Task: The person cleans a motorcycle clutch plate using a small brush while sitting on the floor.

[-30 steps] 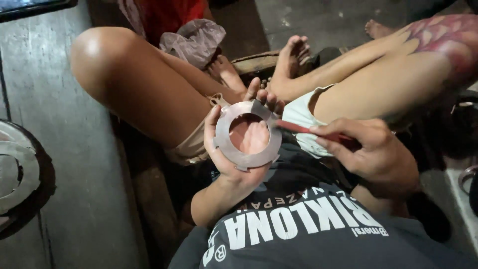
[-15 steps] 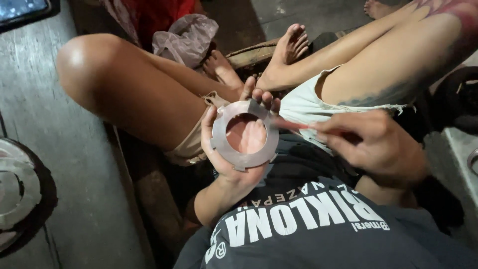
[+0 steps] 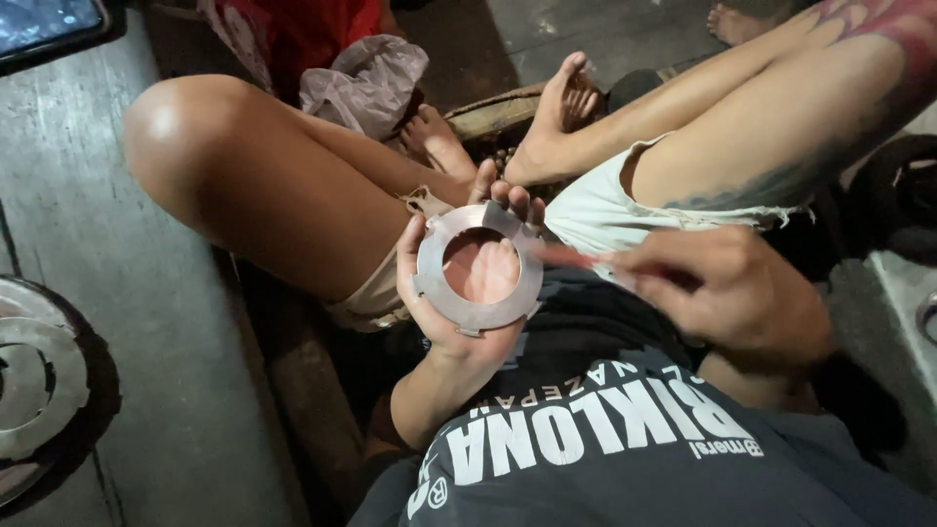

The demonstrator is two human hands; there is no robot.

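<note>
Flat grey metal ring (image 3: 477,267), seemingly notched

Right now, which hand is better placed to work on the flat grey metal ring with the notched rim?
Probably the right hand: it holds a thin red tool tipped toward the flat grey metal ring, while the left hand is busy cradling that ring.
</note>
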